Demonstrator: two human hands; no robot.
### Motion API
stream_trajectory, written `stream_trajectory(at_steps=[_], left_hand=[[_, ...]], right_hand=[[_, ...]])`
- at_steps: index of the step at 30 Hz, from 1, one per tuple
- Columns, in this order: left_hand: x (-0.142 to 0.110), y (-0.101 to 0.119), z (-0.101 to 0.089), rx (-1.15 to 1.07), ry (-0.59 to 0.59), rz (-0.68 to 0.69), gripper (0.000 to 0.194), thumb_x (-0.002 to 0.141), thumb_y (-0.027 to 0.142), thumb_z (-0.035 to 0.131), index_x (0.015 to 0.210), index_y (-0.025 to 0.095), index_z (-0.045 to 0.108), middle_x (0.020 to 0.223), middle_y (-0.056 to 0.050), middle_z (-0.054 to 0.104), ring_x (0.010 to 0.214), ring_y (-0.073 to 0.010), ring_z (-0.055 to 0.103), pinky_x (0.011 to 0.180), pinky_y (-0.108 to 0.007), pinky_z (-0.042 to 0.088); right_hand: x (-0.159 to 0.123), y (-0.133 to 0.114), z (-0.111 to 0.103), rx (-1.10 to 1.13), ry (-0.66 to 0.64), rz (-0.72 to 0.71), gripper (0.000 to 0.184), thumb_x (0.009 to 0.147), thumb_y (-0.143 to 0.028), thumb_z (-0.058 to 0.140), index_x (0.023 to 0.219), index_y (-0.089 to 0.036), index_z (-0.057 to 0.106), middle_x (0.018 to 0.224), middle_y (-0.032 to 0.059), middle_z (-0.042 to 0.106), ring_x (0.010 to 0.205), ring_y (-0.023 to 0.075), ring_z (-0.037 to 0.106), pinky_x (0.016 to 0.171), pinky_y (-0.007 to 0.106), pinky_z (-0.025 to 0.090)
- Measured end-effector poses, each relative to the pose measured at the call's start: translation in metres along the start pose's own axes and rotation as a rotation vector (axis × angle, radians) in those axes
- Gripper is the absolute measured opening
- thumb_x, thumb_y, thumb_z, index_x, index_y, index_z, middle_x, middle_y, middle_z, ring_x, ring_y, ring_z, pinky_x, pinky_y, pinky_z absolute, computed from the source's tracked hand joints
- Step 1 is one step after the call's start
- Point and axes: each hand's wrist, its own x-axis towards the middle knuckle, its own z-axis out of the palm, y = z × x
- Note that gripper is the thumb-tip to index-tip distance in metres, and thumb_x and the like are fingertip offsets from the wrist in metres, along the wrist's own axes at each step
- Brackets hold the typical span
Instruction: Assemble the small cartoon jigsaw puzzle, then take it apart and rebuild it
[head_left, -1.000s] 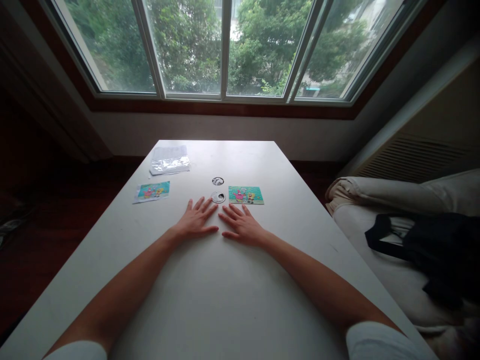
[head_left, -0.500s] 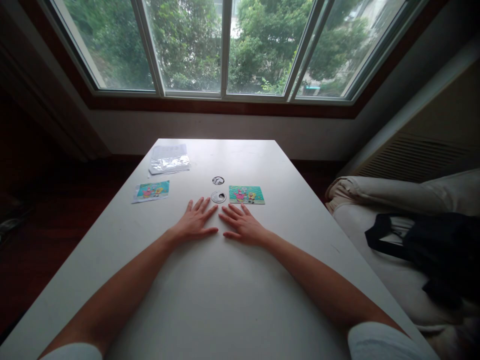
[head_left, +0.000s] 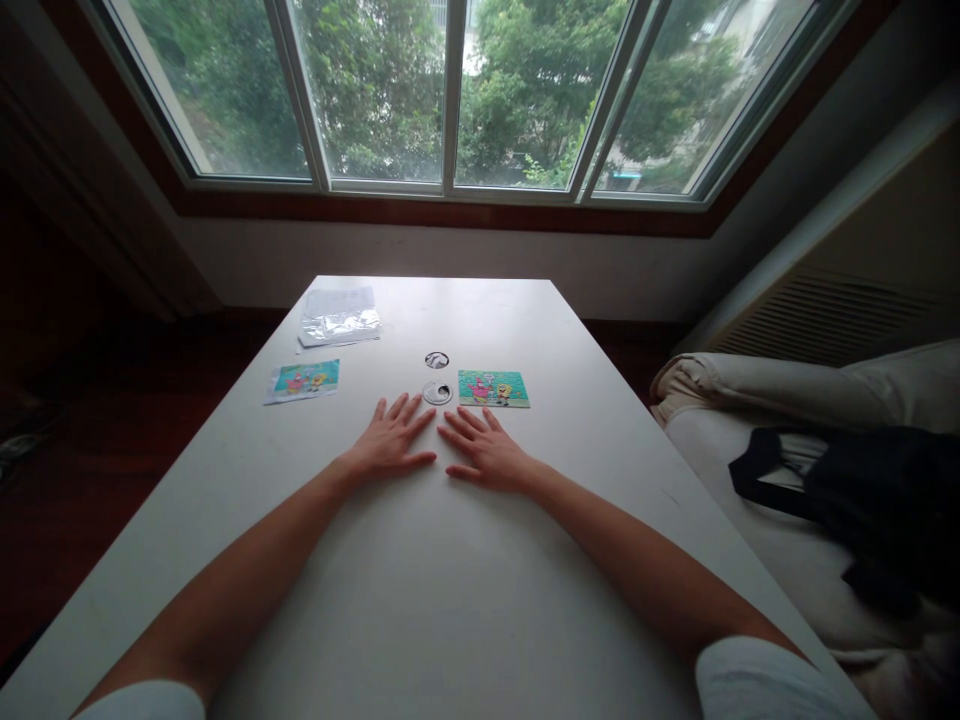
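While left hand (head_left: pixel 391 438) and right hand (head_left: pixel 484 449) are spread flat, a bright card (head_left: pixel 493 389) is seen just beyond the latter. A packet (head_left: pixel 341 316) is laid near the far-left corner of the table (head_left: pixel 450 580).

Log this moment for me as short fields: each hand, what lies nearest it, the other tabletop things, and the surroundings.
Left hand: open, palm down on white table
Nearest left: pale round piece; contact unclear
Right hand: open, palm down, holding nothing
Nearest right: bright cartoon card; contact unclear
Farther: dark-rimmed round piece
Table's left side: cartoon sheet, clear packet beyond it
Surroundings: window ahead; dark cloth on pale seat, right
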Motion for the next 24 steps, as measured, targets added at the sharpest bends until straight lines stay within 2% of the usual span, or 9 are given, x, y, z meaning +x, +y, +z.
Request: stream_trajectory(at_steps=[8, 24], left_hand=[[-0.0011, 0.0000, -0.0030, -0.002, -0.019, 0.024, 0.090, 0.089, 0.083, 0.036, 0.162, 0.034, 0.017, 0.170, -0.005, 0.005, 0.156, -0.0371, 0.005, 0.123, -0.063, 0.004], [-0.0007, 0.0010, -0.0015, 0.003, -0.002, 0.001, 0.085, 0.091, 0.080, 0.036, 0.161, 0.035, 0.022, 0.170, -0.003, 0.010, 0.156, -0.0353, 0.008, 0.123, -0.062, 0.006]], right_hand=[[-0.0007, -0.0026, 0.0002, -0.013, 0.005, 0.007, 0.080, 0.097, -0.074, 0.033, 0.162, -0.029, 0.020, 0.168, 0.0079, 0.017, 0.156, 0.0323, 0.011, 0.124, 0.059, 0.005], [-0.0002, -0.0018, 0.0005, -0.009, 0.014, 0.014, 0.079, 0.097, -0.072, 0.035, 0.162, -0.030, 0.022, 0.168, 0.0072, 0.019, 0.156, 0.0319, 0.014, 0.124, 0.057, 0.005]])
